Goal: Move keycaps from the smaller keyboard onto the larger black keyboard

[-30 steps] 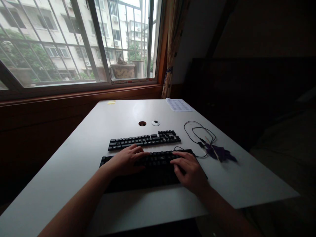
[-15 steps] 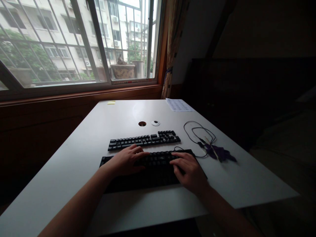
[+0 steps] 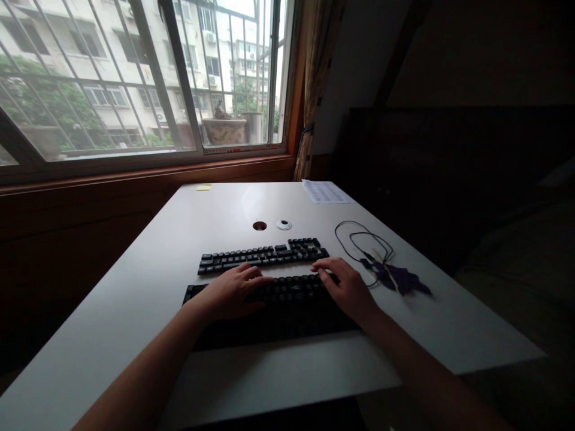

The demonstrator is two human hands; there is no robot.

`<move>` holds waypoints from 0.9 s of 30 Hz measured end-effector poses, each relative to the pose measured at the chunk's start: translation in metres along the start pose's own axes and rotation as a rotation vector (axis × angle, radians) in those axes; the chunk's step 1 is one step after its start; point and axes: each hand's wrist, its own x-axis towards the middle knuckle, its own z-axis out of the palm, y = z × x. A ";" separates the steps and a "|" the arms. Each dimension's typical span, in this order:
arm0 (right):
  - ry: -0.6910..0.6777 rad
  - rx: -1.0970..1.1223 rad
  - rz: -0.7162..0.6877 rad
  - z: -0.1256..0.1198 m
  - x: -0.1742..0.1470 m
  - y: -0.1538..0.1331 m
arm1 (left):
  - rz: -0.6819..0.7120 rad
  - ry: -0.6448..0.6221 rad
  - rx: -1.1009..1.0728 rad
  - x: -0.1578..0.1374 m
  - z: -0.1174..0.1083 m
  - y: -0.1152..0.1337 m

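Note:
My left hand (image 3: 236, 291) lies over the left half of a black keyboard (image 3: 287, 320), fingers loosely stretched across its upper rows and touching it. My right hand (image 3: 344, 284) is above the keyboard's upper right edge. Its thumb and forefinger are drawn close together near the right end of the loose black keycaps (image 3: 265, 258). Whether a keycap sits between those fingertips is too small to make out. The keycaps stand in rows behind the keyboard, with some gaps toward the right. Part of the keyboard's right side is hidden by my right hand.
A black cable (image 3: 344, 224) loops on the white table (image 3: 148, 257) at the right, beside a crumpled purple cloth (image 3: 404, 280) with a thin stick across it. Behind the keycaps are a cable hole (image 3: 259, 225) and its white cover (image 3: 284, 225). Printed paper (image 3: 327, 192) and a yellow note (image 3: 203, 187) lie farther back.
My right hand has moved up and away from the keyboard's keys toward the right end of the loose keycaps, its thumb and forefinger now closer together. My left hand has stayed in place.

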 end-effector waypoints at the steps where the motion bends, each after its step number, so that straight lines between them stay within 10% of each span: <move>1: -0.020 -0.018 -0.006 0.002 0.008 0.004 | 0.000 0.002 0.001 0.000 0.000 0.000; 11: -0.206 -0.210 0.034 0.051 0.083 0.053 | -0.018 -0.016 0.002 0.001 -0.001 0.003; 27: -0.309 -0.241 0.090 0.073 0.096 0.057 | -0.008 -0.011 0.005 0.001 0.000 0.003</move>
